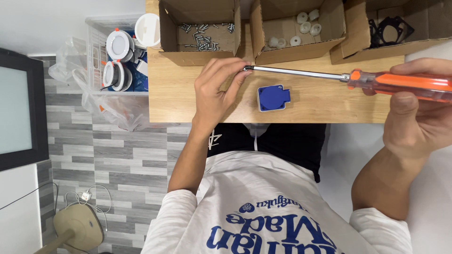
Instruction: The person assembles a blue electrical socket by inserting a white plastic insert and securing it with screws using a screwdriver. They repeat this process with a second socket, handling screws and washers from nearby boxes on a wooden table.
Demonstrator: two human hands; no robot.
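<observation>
Screwdriver [358,77] held level above the tabletop [179,94], long steel shaft pointing left, orange see-through handle at the right.

- Right hand [414,117]: fingers closed around the handle, thumb laid along its near side. Looks like the grip that would do the turning.
- Left hand [216,91]: fingertips pinched at the very tip of the shaft. Whether a screw sits between them cannot be told; the fingers hide the tip. The pinch seems meant to steady or load the tip.
- Blue socket [273,98]: small square blue part with a round face, lying flat on the tabletop just below the shaft, between the two hands, apart from both.

Further out, along the far edge of the tabletop, three open cardboard boxes side by side:
- box of screws [200,35], far left, directly beyond the left hand;
- box of white round parts [296,28], middle;
- box of black frames [391,30], far right.

Edges and room: bare wood around the socket and toward the near edge, where the person's body sits close. Left edge of the tabletop lies just left of the left hand; beyond it a clear bin [117,56] of round white lamps [118,44], set lower, beside the tabletop.
</observation>
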